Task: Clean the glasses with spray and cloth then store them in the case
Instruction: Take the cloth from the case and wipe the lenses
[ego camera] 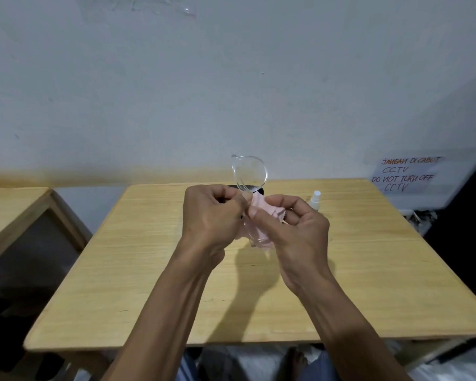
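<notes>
A person's two bare hands meet above a light wooden table [149, 284], seen from a head-worn camera looking forward and down. The left hand [212, 215] is curled closed, its fingers gripping a pair of clear-framed glasses [249, 173] low on the frame, so that one transparent lens stands upright above the knuckles against the pale wall. The right hand [297, 229] is also curled, thumb and fingers pinching a pink cloth [261, 210] that is bunched between the two hands and pressed to the lower part of the glasses. The other lens and the temples are hidden behind the cloth and fingers, and exactly where the fingertips sit on the frame cannot be made out. A dark case [259, 189] lies on the table behind the hands, only a sliver of it showing. A small white-capped spray bottle [315, 200] stands to the right, partly hidden by the right hand's fingers. A handwritten paper sign [407, 174] hangs on the wall at right.
</notes>
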Motion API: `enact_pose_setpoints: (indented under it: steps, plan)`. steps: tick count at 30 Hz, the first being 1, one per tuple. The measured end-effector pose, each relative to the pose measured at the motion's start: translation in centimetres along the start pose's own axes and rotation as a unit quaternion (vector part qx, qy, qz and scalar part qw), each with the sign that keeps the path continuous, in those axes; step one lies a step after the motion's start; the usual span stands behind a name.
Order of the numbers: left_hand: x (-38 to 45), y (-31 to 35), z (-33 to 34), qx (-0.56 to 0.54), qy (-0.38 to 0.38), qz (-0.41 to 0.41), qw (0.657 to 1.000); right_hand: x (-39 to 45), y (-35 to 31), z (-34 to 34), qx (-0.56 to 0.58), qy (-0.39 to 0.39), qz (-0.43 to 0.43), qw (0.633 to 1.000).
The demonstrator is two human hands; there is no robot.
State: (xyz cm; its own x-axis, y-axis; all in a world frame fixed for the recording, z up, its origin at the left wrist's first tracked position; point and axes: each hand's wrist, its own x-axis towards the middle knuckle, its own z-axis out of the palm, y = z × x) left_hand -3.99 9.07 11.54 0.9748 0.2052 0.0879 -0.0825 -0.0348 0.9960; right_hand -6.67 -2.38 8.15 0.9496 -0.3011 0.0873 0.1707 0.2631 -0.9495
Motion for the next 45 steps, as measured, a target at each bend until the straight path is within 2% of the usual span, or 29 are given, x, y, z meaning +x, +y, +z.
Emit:
enact_pose_setpoints:
  steps: [5, 16, 25, 31, 33, 35, 38, 42, 45]
  plan:
    - [0.7, -0.4, -1.1, 0.023, -0.008, 0.005, 1.000, -1.4, 0.7, -0.4, -0.032, -0.026, -0.017, 0.999]
    - [-0.2, -1.3, -1.8, 0.110, -0.069, 0.056, 0.990, -0.2, 0.4, -1.6, -0.008, 0.020, -0.023, 1.000]
    - [-0.5, -1.5, -3.2, 0.150, -0.069, 0.064, 0.984, 1.6, -0.5, -2.3, 0.019, 0.040, -0.017, 0.999]
    - [-0.6, -2.3, -6.4, 0.249, -0.057, 0.063, 0.965, 1.2, -0.1, -3.7, 0.032, 0.039, 0.015, 0.999]
    - [-0.7, -2.4, -8.1, 0.311, -0.049, 0.076, 0.946, 1.0, 0.1, -4.4, 0.026, 0.050, 0.017, 0.998]
    - [-1.0, -2.2, -9.7, 0.393, -0.044, 0.095, 0.913, 0.8, 0.2, -5.0, 0.020, 0.055, 0.018, 0.998]
    - [-1.1, -2.8, -11.1, 0.518, -0.040, 0.149, 0.841, 0.3, 0.3, -5.6, 0.012, 0.060, 0.016, 0.998]
    - [-1.4, -5.6, -11.5, 0.631, -0.054, 0.203, 0.747, -0.5, 0.7, -5.8, 0.004, 0.066, 0.016, 0.998]
    - [-1.8, -7.6, -11.5, 0.669, -0.070, 0.215, 0.708, -1.2, 1.0, -6.1, 0.004, 0.068, 0.019, 0.997]
